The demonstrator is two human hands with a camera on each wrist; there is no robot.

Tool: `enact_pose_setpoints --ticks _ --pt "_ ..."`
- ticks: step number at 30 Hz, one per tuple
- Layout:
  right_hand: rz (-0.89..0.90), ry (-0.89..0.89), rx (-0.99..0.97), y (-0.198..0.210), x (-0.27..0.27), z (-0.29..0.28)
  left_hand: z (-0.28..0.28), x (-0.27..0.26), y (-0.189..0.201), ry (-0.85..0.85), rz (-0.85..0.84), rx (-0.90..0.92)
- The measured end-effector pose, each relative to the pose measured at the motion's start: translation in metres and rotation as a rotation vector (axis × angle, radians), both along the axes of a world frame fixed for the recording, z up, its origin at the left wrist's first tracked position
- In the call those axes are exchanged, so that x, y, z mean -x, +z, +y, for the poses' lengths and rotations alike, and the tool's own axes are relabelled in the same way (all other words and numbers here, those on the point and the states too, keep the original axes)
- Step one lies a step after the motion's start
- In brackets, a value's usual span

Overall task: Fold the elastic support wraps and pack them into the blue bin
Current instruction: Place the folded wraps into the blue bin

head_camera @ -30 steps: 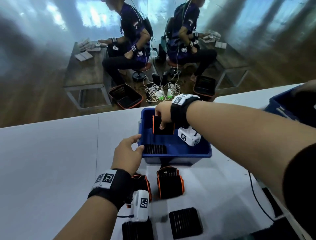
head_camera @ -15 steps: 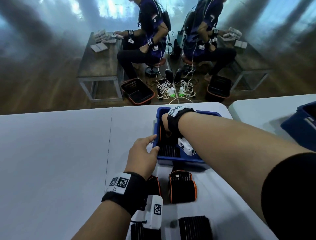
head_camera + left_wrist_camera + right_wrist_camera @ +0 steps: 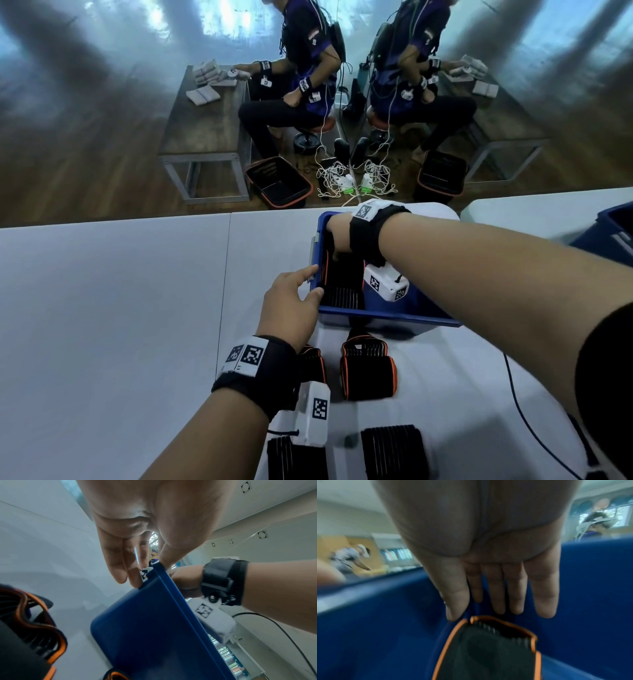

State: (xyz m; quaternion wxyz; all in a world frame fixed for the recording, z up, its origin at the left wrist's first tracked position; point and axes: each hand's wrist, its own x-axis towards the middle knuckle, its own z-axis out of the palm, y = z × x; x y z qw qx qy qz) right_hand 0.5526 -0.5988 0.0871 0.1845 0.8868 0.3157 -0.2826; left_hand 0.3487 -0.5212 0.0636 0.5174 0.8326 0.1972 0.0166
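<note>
The blue bin (image 3: 387, 318) stands on the white table (image 3: 120, 325). My left hand (image 3: 301, 291) holds its near left corner, thumb over the rim and fingers (image 3: 120, 568) on the outer wall (image 3: 145, 622). Inside the bin, my right hand (image 3: 337, 240) reaches down with straight fingers (image 3: 498, 599). Their tips sit at the top edge of a folded black wrap with orange trim (image 3: 484, 649), which stands against the left wall beside other wraps (image 3: 342, 277). Several more wraps lie in front of the bin: one with orange trim (image 3: 368, 373), one under my left wrist (image 3: 313, 363) and two black ones (image 3: 394, 452).
A second blue bin (image 3: 613, 233) sits at the right edge on a neighbouring table. A black cable (image 3: 524, 418) trails across the table's right side. Beyond the far table edge, a mirrored wall shows seated people and baskets on a wooden floor.
My right hand has pushed the wrap from upright above the bin's floor down against the left wall, and its fingers have straightened off it. The left hand has stayed on the corner.
</note>
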Motion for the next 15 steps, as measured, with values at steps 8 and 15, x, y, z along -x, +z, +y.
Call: enact_pose_setpoints --ticks 8,15 --pt "0.041 -0.157 -0.508 0.097 0.062 -0.068 0.004 -0.005 -0.011 -0.019 -0.022 -0.006" --pt "0.328 -0.248 -0.594 0.088 0.159 -0.130 0.002 -0.006 -0.015 0.007 -0.036 0.026"
